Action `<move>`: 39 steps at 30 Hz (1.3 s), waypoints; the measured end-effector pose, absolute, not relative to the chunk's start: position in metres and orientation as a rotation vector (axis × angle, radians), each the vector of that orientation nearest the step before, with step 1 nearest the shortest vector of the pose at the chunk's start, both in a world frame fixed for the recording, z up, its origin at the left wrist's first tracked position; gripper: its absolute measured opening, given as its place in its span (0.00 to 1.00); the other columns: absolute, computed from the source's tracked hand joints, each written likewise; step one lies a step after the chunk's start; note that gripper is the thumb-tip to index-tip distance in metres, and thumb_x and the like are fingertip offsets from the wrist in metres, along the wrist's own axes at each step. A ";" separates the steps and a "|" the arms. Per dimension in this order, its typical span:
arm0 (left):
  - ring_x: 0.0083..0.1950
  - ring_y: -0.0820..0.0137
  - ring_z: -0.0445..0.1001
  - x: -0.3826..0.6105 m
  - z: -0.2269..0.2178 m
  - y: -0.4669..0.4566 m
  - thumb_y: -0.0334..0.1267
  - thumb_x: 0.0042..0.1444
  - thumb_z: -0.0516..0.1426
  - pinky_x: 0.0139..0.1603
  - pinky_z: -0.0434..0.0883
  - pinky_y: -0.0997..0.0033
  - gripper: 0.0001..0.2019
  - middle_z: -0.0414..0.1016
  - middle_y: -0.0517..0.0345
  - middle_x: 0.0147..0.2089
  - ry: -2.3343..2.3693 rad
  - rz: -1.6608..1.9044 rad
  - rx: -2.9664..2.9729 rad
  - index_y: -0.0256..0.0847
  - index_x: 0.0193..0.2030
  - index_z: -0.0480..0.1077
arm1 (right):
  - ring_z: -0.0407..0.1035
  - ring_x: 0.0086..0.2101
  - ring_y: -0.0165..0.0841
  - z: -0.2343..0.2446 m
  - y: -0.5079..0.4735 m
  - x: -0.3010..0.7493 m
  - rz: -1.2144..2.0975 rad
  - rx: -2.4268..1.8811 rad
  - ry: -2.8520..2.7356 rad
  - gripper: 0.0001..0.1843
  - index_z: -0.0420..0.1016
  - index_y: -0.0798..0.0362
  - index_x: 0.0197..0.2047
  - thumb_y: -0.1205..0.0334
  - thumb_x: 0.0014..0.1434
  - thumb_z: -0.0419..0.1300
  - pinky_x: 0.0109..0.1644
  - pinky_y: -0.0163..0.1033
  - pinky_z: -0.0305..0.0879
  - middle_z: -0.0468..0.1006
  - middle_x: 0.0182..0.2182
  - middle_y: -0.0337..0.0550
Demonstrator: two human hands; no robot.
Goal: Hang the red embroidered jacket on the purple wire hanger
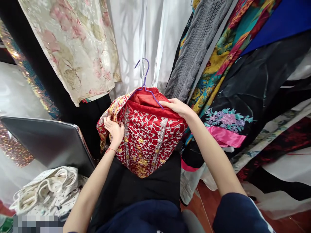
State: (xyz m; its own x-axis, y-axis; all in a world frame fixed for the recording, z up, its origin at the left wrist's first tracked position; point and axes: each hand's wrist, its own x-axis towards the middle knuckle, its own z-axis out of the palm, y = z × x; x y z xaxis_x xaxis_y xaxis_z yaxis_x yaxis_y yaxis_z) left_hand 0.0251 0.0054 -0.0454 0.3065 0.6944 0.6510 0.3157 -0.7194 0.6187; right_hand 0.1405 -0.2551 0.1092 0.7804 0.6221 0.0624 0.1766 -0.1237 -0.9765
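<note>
A red garment with gold and silver embroidery (145, 136) hangs on a purple wire hanger (145, 82) in front of me. My left hand (114, 128) is closed, pinching the garment's left front edge. My right hand (178, 107) rests on the garment's right shoulder, its fingers closed over the hanger arm and the red cloth there. The hanger's hook stands free above the garment, in front of white cloth.
Hanging clothes crowd all round: a cream floral piece (80, 45) upper left, a grey knit (196, 45), bright floral fabric (225, 48) and a black flowered garment (243, 106) at right. A dark flat board (48, 142) and a white dotted bundle (48, 191) lie lower left.
</note>
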 end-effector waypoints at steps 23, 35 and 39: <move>0.47 0.61 0.75 0.061 0.088 0.099 0.39 0.56 0.56 0.52 0.70 0.65 0.10 0.78 0.47 0.42 0.656 1.002 2.376 0.36 0.42 0.72 | 0.71 0.25 0.32 0.086 -0.290 0.159 0.361 -1.733 -0.653 0.23 0.79 0.53 0.29 0.43 0.40 0.75 0.31 0.36 0.69 0.80 0.24 0.39; 0.53 0.53 0.75 0.015 0.134 0.073 0.43 0.59 0.58 0.53 0.69 0.61 0.21 0.77 0.43 0.50 0.481 1.204 2.851 0.37 0.57 0.65 | 0.50 0.25 0.27 0.102 -0.303 0.142 -0.972 -1.472 -0.591 0.25 0.54 0.49 0.23 0.45 0.63 0.59 0.32 0.36 0.51 0.52 0.22 0.31; 0.54 0.52 0.76 0.014 0.125 0.061 0.54 0.61 0.57 0.52 0.68 0.61 0.26 0.77 0.43 0.51 0.416 1.164 2.915 0.37 0.59 0.63 | 0.46 0.24 0.25 0.096 -0.323 0.135 -1.054 -1.534 -0.568 0.26 0.51 0.49 0.22 0.47 0.62 0.61 0.30 0.36 0.47 0.49 0.21 0.29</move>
State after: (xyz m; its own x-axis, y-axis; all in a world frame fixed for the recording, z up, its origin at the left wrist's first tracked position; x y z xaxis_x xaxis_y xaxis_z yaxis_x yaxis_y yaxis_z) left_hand 0.0138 0.0610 0.1249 0.6953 0.2330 0.6799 0.2507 -0.9652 0.0743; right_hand 0.1347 -0.3229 0.0955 0.4825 -0.1894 0.8552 0.8185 -0.2500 -0.5172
